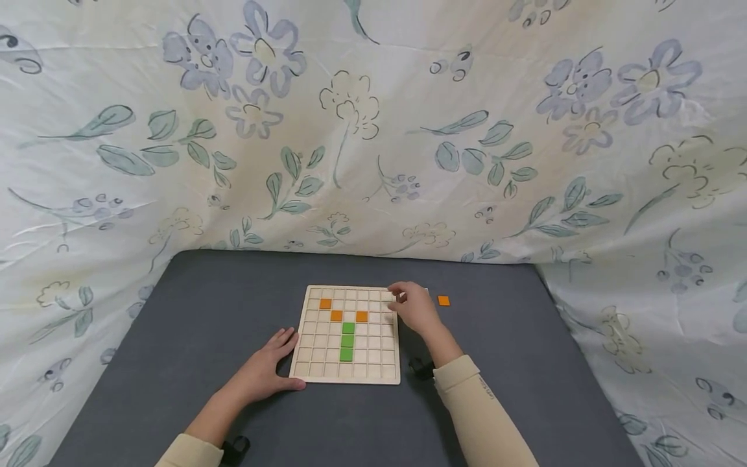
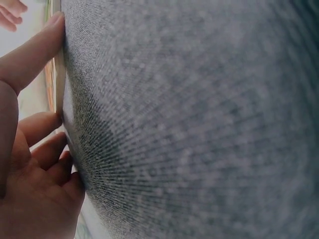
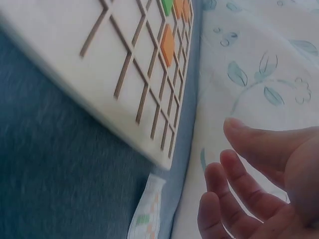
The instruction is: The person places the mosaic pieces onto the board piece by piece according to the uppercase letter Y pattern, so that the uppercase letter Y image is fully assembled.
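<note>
A pale wooden grid board [image 1: 373,371] lies flat on the dark table. Three orange tiles sit in its upper rows, among them a right-hand orange tile [image 1: 362,316]. Below them a column of three green tiles runs down the middle, with a green tile [image 1: 347,340] at its centre. My left hand [image 1: 265,370] rests at the board's lower left corner, thumb along the front edge and fingers spread at the left side. Over the upper right corner hovers my right hand [image 1: 417,310], its fingers loosely bent; the right wrist view shows nothing between them.
One loose orange tile [image 1: 444,301] lies on the table [image 1: 484,324] right of the board. A white card [image 3: 147,209] with small coloured squares is beside the board, mostly hidden by my right hand in the head view. Floral cloth [image 1: 373,194] hangs behind the table.
</note>
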A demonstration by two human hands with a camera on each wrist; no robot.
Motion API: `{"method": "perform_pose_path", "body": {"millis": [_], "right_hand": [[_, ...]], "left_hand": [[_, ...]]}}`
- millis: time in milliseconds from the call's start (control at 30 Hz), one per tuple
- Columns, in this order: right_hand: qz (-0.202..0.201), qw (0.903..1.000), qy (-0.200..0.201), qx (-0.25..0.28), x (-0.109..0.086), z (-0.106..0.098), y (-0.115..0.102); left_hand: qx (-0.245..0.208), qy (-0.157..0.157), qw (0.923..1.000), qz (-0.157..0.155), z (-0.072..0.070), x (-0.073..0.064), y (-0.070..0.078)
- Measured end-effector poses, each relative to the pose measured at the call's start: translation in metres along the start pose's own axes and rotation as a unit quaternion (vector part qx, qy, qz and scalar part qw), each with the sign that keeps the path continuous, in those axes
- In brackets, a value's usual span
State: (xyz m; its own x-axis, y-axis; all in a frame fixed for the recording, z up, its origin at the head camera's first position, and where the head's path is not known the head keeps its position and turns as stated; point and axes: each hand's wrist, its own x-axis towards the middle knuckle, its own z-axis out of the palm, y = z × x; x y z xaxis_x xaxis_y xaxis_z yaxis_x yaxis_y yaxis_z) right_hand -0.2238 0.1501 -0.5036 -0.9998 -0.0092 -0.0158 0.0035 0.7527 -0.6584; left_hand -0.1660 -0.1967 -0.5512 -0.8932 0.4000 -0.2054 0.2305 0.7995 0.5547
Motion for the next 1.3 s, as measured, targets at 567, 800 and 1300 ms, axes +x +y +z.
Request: {"method": "perform_pose_path", "body": {"millis": [567, 800, 1300], "right_hand": [[0.038, 0.9977, 0.053, 0.019, -0.005, -0.033, 0.034], [0.055, 0.9962, 0.067, 0.004, -0.009, -0.043, 0.05], [0.107, 0.9929, 0.051, -0.002, -0.005, -0.053, 0.089]], "left_hand": [[-0.001, -0.002, 1.0, 0.003, 0.001, 0.0, -0.001], [-0.002, -0.006, 1.0, -0.001, -0.001, 0.0, 0.001], [0.0, -0.004, 1.0, -0.002, -0.001, -0.001, 0.002]]}}
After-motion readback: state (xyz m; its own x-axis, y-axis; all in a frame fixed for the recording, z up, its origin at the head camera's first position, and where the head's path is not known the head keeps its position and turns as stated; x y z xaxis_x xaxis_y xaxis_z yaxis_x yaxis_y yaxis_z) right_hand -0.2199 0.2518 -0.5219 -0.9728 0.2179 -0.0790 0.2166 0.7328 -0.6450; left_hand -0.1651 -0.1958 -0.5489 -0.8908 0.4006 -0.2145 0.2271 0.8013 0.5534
